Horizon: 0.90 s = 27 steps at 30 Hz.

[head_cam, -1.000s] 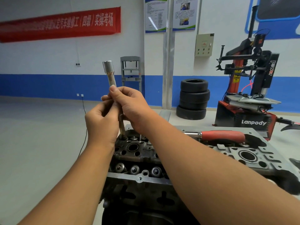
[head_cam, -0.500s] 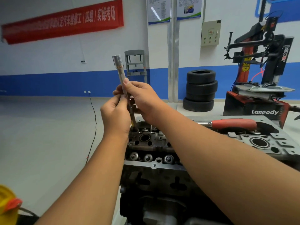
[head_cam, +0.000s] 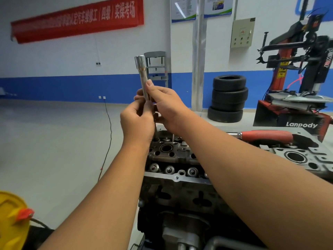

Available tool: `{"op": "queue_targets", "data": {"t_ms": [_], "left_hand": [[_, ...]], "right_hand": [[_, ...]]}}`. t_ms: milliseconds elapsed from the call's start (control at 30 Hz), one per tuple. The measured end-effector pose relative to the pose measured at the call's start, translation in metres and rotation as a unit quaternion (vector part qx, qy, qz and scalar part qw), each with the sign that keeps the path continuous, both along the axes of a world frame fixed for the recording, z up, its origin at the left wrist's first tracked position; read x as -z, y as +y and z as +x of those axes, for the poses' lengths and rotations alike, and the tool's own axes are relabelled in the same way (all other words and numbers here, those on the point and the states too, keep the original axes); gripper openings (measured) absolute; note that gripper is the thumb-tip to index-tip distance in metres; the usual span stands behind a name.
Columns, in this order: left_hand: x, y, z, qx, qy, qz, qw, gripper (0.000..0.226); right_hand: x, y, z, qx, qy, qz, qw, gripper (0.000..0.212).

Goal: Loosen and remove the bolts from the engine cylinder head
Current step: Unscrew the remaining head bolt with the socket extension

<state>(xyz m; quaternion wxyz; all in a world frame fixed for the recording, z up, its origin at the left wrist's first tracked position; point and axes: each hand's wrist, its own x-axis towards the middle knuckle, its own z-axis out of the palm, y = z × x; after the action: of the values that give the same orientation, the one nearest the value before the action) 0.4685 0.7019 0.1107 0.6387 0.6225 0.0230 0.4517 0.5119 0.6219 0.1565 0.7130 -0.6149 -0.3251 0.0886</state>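
Hands meet above the cylinder head [head_cam: 173,156], both gripping a long silver socket extension [head_cam: 143,76] held nearly upright, socket end up. Left hand [head_cam: 137,121] is curled round the lower shaft; right hand [head_cam: 165,105] pinches it higher up, thumb along the shaft. Thin lower end of the tool runs down behind the left hand to the head's top face; whether it sits on a bolt, cannot tell. Forearms cover part of the head. Red-handled ratchet [head_cam: 266,135] lies on the head to the right, apart from the hands. Behind: stack of tyres [head_cam: 228,99] on the floor, tyre changer [head_cam: 297,83] marked Lanpody, grey frame stand [head_cam: 157,69], red banner [head_cam: 77,18] on the wall. Yellow container [head_cam: 10,222] with orange cap at bottom left, contents not visible. Black cable [head_cam: 108,134] runs across the floor.
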Motion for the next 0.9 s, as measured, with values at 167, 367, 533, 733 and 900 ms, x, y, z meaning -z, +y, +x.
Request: {"op": "queue_targets", "data": {"t_ms": [167, 367, 533, 733, 900], "left_hand": [[0.0013, 0.0017, -0.0020, -0.044, -0.007, 0.007, 0.999, 0.011], [-0.0017, -0.0003, -0.0033, 0.053, -0.010, -0.068, 0.996, 0.029], [0.0005, 0.0014, -0.0026, -0.019, -0.023, -0.027, 0.999, 0.015], [-0.0010, 0.0005, -0.0021, 0.043, -0.010, -0.069, 0.997, 0.018], [0.0006, 0.0005, -0.0019, 0.005, -0.018, -0.044, 0.999, 0.014]], "right_hand": [[0.0018, -0.0003, -0.0012, -0.009, -0.016, 0.005, 1.000, 0.024], [-0.0007, -0.0016, -0.0014, 0.000, -0.012, 0.003, 1.000, 0.034], [0.0027, 0.0004, -0.0007, -0.004, -0.030, -0.002, 1.000, 0.027], [0.0014, 0.0007, -0.0013, 0.004, -0.037, 0.006, 0.999, 0.032], [0.0018, -0.0013, -0.0020, 0.000, -0.040, -0.011, 0.999, 0.030]]}}
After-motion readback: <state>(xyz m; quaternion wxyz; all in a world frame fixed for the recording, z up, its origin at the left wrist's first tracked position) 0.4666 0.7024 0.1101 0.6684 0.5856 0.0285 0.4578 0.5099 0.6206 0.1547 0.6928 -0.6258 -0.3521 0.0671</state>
